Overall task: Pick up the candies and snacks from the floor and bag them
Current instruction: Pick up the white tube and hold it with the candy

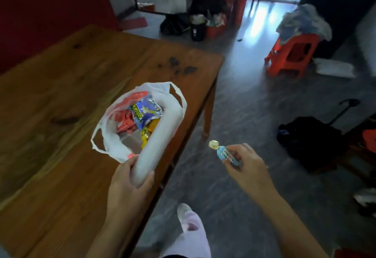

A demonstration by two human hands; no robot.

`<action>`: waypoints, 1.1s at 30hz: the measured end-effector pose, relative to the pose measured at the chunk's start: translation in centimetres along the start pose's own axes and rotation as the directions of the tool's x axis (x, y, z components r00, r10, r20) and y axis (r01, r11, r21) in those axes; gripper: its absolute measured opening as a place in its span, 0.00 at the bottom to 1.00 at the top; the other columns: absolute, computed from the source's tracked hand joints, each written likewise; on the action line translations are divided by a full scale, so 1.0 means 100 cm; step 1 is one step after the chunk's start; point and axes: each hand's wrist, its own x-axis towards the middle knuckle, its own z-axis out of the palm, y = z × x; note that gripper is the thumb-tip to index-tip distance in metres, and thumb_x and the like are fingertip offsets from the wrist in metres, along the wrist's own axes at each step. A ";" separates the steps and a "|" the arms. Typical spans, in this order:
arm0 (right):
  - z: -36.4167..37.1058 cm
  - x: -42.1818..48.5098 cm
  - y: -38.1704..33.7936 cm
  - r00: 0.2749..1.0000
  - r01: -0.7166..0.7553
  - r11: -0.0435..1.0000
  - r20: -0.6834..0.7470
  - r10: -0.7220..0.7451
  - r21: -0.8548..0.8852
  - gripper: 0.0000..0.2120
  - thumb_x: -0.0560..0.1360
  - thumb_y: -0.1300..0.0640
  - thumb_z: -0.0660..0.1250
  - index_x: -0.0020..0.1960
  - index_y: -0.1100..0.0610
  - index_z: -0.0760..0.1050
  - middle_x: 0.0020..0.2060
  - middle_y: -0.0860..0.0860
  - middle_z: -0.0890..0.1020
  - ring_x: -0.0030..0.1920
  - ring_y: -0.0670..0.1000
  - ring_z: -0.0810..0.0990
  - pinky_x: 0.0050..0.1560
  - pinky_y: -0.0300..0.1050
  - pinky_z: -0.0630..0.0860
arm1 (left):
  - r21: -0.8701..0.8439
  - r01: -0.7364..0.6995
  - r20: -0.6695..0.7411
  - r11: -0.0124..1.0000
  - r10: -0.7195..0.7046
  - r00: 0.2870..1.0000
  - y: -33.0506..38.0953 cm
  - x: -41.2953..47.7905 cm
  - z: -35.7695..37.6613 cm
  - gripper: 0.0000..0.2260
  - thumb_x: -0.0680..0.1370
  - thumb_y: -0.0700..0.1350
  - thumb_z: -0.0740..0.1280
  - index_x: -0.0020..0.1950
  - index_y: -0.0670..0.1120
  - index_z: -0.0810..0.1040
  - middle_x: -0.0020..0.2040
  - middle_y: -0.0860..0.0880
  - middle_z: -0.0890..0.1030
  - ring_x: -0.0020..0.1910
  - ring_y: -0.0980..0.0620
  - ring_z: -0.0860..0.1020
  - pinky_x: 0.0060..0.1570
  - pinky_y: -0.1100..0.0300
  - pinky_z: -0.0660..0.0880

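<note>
On the wooden table (61,86) the bag (173,123) gapes, its near rim gripped by the left hand (130,178), while the right hand (244,164) pinches a candy (225,153) out over the floor, where a loose hold could drop it.

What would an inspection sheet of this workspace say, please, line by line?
Surface: wooden table, dark stains near its far corner.
Job's things: white plastic bag open, snack packets inside; blue wrapped candy outside it.
Clutter: red stool with a cloth on it; black bag on the floor.
Hands: left hand grips the bag's rim; right hand pinches the candy.
Cables: nothing seen.
Surroundings: grey floor, red wall.
</note>
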 end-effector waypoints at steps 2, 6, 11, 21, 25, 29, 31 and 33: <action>0.011 0.034 -0.003 0.998 0.042 0.999 0.042 -0.041 -0.016 0.09 0.68 0.59 0.71 0.48 0.55 0.76 0.40 0.46 0.75 0.38 0.44 0.76 0.36 0.27 0.69 | 0.016 -0.012 -0.006 1.000 0.012 1.000 -0.008 0.028 0.002 0.23 0.67 0.48 0.73 0.59 0.44 0.73 0.50 0.48 0.76 0.46 0.49 0.74 0.45 0.53 0.71; 0.032 0.103 -0.020 0.983 0.137 0.989 0.133 -0.128 -0.055 0.11 0.69 0.57 0.71 0.51 0.55 0.76 0.42 0.44 0.74 0.38 0.40 0.74 0.35 0.25 0.67 | 0.077 -0.037 0.054 0.996 0.033 0.998 -0.024 0.082 0.010 0.24 0.67 0.52 0.71 0.59 0.43 0.74 0.51 0.48 0.76 0.48 0.50 0.74 0.45 0.55 0.70; 0.064 0.168 -0.035 0.952 0.227 0.973 0.221 -0.212 -0.046 0.14 0.68 0.58 0.72 0.53 0.57 0.76 0.46 0.49 0.79 0.41 0.43 0.76 0.38 0.26 0.70 | 0.152 -0.023 0.164 0.988 -0.002 0.986 -0.043 0.124 0.027 0.26 0.68 0.55 0.70 0.63 0.45 0.72 0.57 0.47 0.76 0.52 0.53 0.71 0.49 0.59 0.66; 0.105 0.227 -0.035 0.868 0.318 0.948 0.394 -0.301 0.024 0.13 0.70 0.57 0.70 0.54 0.55 0.75 0.46 0.46 0.76 0.42 0.44 0.75 0.37 0.30 0.71 | 0.211 0.137 0.069 0.968 -0.155 0.986 -0.055 0.145 0.054 0.24 0.71 0.50 0.71 0.64 0.45 0.71 0.58 0.46 0.75 0.55 0.50 0.72 0.55 0.58 0.66; 0.116 0.247 -0.041 0.803 0.382 0.922 0.470 -0.366 0.066 0.15 0.70 0.57 0.70 0.56 0.56 0.74 0.49 0.50 0.78 0.45 0.44 0.75 0.37 0.30 0.72 | 0.288 0.187 0.074 0.939 -0.217 0.973 -0.045 0.155 0.069 0.25 0.72 0.53 0.68 0.66 0.47 0.68 0.61 0.47 0.74 0.59 0.50 0.71 0.58 0.59 0.65; 0.121 0.263 -0.044 0.745 0.430 0.897 0.521 -0.418 0.104 0.16 0.70 0.57 0.70 0.57 0.56 0.74 0.51 0.51 0.78 0.46 0.44 0.76 0.38 0.30 0.72 | 0.341 0.203 0.087 0.918 -0.246 0.965 -0.041 0.155 0.075 0.26 0.70 0.54 0.69 0.66 0.48 0.68 0.62 0.47 0.73 0.58 0.49 0.72 0.58 0.56 0.68; 0.123 0.269 -0.044 0.725 0.444 0.889 0.538 -0.430 0.112 0.16 0.70 0.57 0.70 0.57 0.56 0.73 0.52 0.51 0.78 0.47 0.44 0.75 0.38 0.29 0.71 | 0.382 0.178 0.093 0.907 -0.230 0.969 -0.044 0.151 0.074 0.27 0.68 0.56 0.70 0.63 0.48 0.70 0.60 0.46 0.75 0.57 0.48 0.73 0.57 0.54 0.70; 0.125 0.273 -0.046 0.699 0.454 0.881 0.560 -0.445 0.134 0.16 0.70 0.58 0.70 0.57 0.56 0.73 0.53 0.51 0.78 0.48 0.43 0.75 0.38 0.29 0.71 | 0.387 0.157 0.083 0.909 -0.203 0.976 -0.045 0.145 0.075 0.27 0.64 0.57 0.70 0.60 0.47 0.74 0.56 0.45 0.77 0.53 0.46 0.75 0.53 0.51 0.73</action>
